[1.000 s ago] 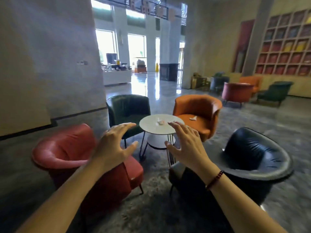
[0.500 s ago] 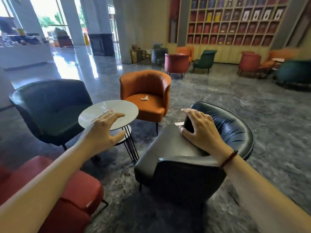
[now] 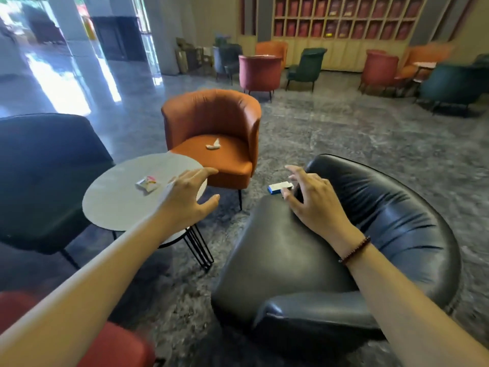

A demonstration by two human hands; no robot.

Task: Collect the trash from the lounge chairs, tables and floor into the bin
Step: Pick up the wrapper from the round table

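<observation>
- Grey mottled floor (image 3: 185, 308) runs between the seats closest to me, with a red chair (image 3: 119, 348) low at my left and the black leather chair (image 3: 383, 234) straight ahead; the lane between them looks narrow, so I judge leaning in is better than stepping
- My right hand (image 3: 312, 197) hovers over the front of that black chair's seat, fingers spread and loosely curved, holding nothing; the small blue-and-white box (image 3: 279, 187) lies just beyond my thumb at the seat's front lip, and I cannot tell whether I touch it
- To take it well I would pinch its long sides from above and lift straight up, since a forward nudge could tip it off the lip onto the floor
- My left hand (image 3: 185, 200) is wide open and empty above the near rim of the round counter (image 3: 111, 207); a crumpled wrapper (image 3: 147, 183) lies just beyond its fingers, well in from the edge
- Past the counter, a twisted white scrap (image 3: 213, 144) sits mid-seat on the orange chair (image 3: 211, 115), with open floor to its right for walking round
- No bin shows anywhere, so I cannot say where these must be carried
</observation>
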